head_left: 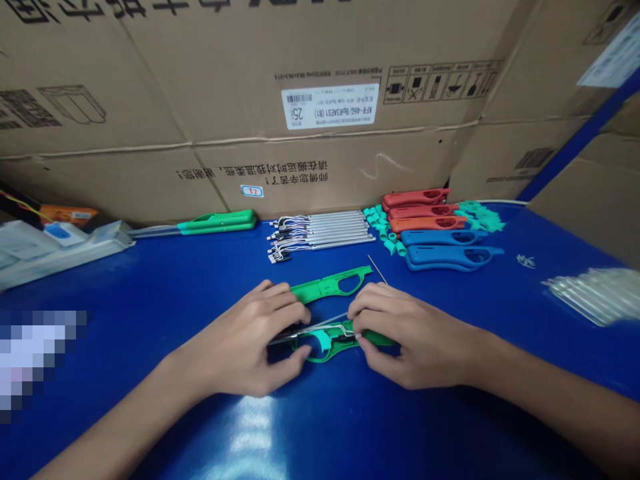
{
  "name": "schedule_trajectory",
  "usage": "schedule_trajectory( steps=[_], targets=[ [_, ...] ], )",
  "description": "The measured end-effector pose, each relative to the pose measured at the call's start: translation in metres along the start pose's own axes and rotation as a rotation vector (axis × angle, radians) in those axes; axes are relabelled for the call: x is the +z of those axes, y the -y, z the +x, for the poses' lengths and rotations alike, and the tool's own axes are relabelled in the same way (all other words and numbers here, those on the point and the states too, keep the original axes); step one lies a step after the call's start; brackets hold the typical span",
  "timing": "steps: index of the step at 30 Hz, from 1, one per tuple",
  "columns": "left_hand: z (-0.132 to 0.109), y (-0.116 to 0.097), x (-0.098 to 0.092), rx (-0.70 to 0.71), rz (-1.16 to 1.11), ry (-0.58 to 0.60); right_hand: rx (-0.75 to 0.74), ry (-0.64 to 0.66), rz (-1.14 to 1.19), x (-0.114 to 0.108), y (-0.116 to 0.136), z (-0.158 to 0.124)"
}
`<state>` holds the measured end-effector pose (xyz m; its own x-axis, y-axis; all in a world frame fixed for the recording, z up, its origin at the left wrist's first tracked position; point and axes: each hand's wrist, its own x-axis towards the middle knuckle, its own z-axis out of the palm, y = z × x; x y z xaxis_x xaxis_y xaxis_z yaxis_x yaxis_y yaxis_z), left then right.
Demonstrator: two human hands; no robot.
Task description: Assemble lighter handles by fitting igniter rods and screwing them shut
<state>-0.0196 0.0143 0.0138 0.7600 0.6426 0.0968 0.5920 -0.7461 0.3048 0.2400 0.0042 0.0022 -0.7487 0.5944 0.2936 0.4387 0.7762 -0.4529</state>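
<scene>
Our left hand [245, 340] and right hand [415, 337] meet near the bottom middle of the frame, over a blue desk [150, 280]. Between them we hold a green plastic shell [325, 345] with a teal insert [323, 341] and a bent metal wire [335, 330] lying in it. Our left fingers [280, 310] curl over the shell's left end, and our right fingers [373, 313] close on its right end, so both hands are grasping it.

Just above our hands, a second green plastic half [330, 285] lies on the desk, touching our left fingers, with a thin metal rod [377, 269] just beside its right end.

Farther up the middle, metal tubes with wire ends [320, 230] lie side by side. To their right are teal sleeves [386, 232], red shells [415, 198], an orange shell [427, 224], two blue shells [453, 257] and teal plastic scraps [480, 217].

At upper left, green shells [217, 222] lie against cardboard boxes [250, 80], which fill the top of the frame. White packets [60, 250] sit at the far left, and a blurred bundle of clear tubes [595, 297] lies at the right.
</scene>
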Motion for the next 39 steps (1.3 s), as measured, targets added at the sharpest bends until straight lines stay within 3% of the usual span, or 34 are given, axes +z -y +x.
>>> schedule_trajectory(
  steps=[3, 14, 39],
  targets=[
    [0.003, -0.006, 0.007, -0.036, -0.017, -0.049, -0.008, -0.009, -0.01, 0.0, 0.0, 0.0],
    [0.007, -0.012, 0.013, -0.133, -0.137, 0.0, -0.016, 0.004, -0.022, 0.001, 0.0, -0.001],
    [0.007, -0.012, 0.012, -0.108, -0.119, 0.008, -0.028, 0.027, -0.04, 0.003, 0.0, -0.001]
  ],
)
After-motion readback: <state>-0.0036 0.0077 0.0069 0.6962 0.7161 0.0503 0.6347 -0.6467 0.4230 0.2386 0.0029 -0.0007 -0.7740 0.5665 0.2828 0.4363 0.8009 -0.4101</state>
